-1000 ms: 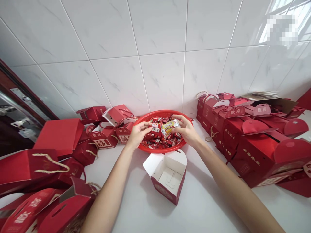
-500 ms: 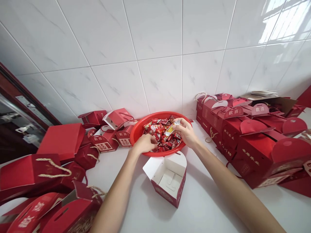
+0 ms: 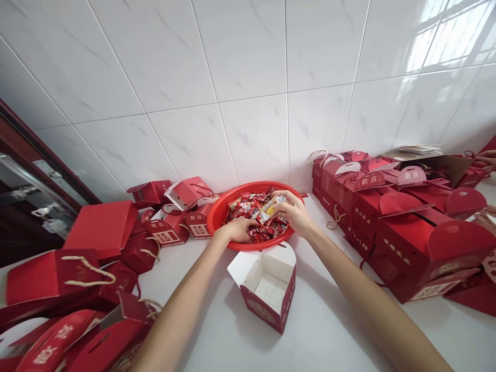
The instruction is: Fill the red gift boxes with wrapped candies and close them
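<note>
A red plastic basket [image 3: 222,209] holds many small wrapped candies [image 3: 250,204], mostly red. My left hand [image 3: 241,230] reaches over its front left rim, fingers curled among the candies; what they hold, if anything, is hidden. Over the basket's right side, my right hand [image 3: 290,211] grips a clear and yellow wrapped candy [image 3: 270,207] between thumb and fingers. In front of the basket stands an open red box [image 3: 267,292], upright, with a white inside and raised white flaps; no candy shows in it.
Red gift boxes with rope handles crowd the left [image 3: 101,227] and stand in rows on the right [image 3: 403,243]. Flat cards [image 3: 420,150] lie at the back right. Another person's hand [image 3: 486,157] shows at the right edge. A tiled wall [image 3: 251,129] rises behind.
My left hand has moved slightly right, deeper into the candies. The right hand still holds its candy, now a little lower. Another person's hands have come into view at the right edge.
</note>
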A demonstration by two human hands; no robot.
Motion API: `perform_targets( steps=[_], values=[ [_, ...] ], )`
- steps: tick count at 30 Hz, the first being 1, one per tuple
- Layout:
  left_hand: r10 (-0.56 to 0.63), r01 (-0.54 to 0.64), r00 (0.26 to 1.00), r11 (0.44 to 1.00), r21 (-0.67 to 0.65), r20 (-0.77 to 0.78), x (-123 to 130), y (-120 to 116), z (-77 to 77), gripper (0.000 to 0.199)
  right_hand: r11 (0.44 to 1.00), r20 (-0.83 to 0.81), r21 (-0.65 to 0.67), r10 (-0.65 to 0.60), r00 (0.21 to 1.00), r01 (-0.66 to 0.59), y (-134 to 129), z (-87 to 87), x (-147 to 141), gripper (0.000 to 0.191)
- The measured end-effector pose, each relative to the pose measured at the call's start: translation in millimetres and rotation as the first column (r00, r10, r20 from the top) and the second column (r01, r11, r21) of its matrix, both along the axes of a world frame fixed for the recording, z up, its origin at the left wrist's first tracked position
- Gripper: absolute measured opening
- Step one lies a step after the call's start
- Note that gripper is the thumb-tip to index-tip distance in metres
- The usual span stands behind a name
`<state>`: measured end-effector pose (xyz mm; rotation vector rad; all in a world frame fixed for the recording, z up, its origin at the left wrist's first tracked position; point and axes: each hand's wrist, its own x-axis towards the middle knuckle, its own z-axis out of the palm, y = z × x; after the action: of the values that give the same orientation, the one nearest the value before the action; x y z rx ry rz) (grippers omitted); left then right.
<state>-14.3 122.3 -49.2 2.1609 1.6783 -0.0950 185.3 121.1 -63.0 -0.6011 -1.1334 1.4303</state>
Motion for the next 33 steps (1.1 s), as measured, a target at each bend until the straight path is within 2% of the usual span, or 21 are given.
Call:
perform_targets(
  steps=[3,5,7,10,14,17,23,25,29,33],
  values=[
    [0.016,-0.024,0.987,0.998,0.05,0.162,-2.7,0.0,-3.7,0.069,1.0,-0.038,-0.008,-0.012,0.999,0.012,0.5,0.7,0.8,0.038],
    [0.035,-0.062,0.95,0.995,0.076,0.31,-3.9,0.0,-5.1,0.066,1.0,-0.063,-0.014,-0.013,0.998,0.012,1.3,1.2,1.2,0.037],
    [0.049,-0.121,0.873,0.986,0.117,0.485,-4.4,0.3,-5.6,0.064,0.999,-0.082,-0.031,-0.012,0.997,0.01,2.4,1.5,1.7,0.034],
    [0.038,-0.217,0.711,0.962,0.168,0.702,-5.1,0.6,-5.1,0.066,0.998,-0.114,-0.061,-0.023,0.993,0.016,3.6,2.1,2.1,0.031],
    [0.066,-0.313,0.545,0.941,0.13,0.836,-6.7,-1.8,-3.4,0.074,0.995,-0.145,-0.103,-0.031,0.989,0.017,4.1,3.3,2.2,0.038],
    [0.086,-0.332,0.46,0.94,0.081,0.884,-7.0,-4.1,-2.4,0.082,0.988,-0.158,-0.153,-0.048,0.986,0.024,4.0,4.7,2.2,0.041],
    [0.141,-0.307,0.417,0.952,-0.007,0.898,-6.2,-5.1,-3.8,0.082,0.986,-0.18,-0.167,-0.026,0.983,-0.004,2.7,8.6,3.0,0.027],
    [0.155,-0.316,0.414,0.949,-0.019,0.897,-6.3,-5.1,-3.9,0.076,0.985,-0.18,-0.17,-0.021,0.983,-0.01,3.5,8.4,2.7,0.021],
    [0.07,-0.309,0.401,0.949,0.063,0.913,-8.4,-4.5,-2.8,0.053,0.978,-0.19,-0.206,-0.056,0.98,0.015,7.8,4.8,1.5,0.015],
    [0.05,-0.204,0.41,0.978,0.038,0.911,-11.1,-4.4,-2.3,0.056,0.974,-0.19,-0.224,-0.071,0.979,0.027,10.6,1.4,1.8,0.015]
  ],
)
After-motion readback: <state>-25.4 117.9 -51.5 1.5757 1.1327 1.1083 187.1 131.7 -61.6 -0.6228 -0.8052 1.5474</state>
